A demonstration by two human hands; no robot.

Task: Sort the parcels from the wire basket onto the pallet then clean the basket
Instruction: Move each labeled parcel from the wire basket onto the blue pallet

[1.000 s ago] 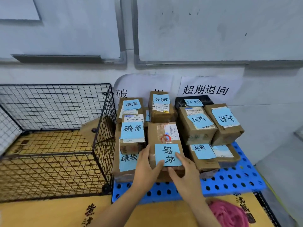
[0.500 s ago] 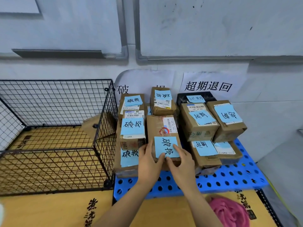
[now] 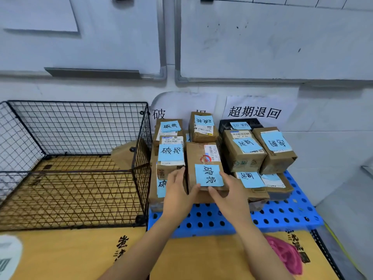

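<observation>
A black wire basket [image 3: 139,164] stands at the left with no parcels inside. To its right, a blue perforated pallet [image 3: 282,215] carries several brown parcels with blue sticky notes. Both hands hold the front middle parcel [image 3: 201,158], which lies on top of a lower box. My left hand [image 3: 177,193] grips its near left corner and my right hand [image 3: 230,195] its near right corner. Left-hand parcels [image 3: 170,156] and right-hand parcels [image 3: 242,150] flank it in two groups.
Two paper signs [image 3: 254,112] with handwritten characters hang on the white wall behind the pallet. A pink cloth [image 3: 286,255] lies on the yellow cardboard surface [image 3: 70,253] at the front right. A crumpled brown paper piece [image 3: 125,152] sits behind the basket's right wall.
Both hands have shifted the front middle parcel slightly away from me on the stack, and the camera has tilted up a little. The other parcels stay put.
</observation>
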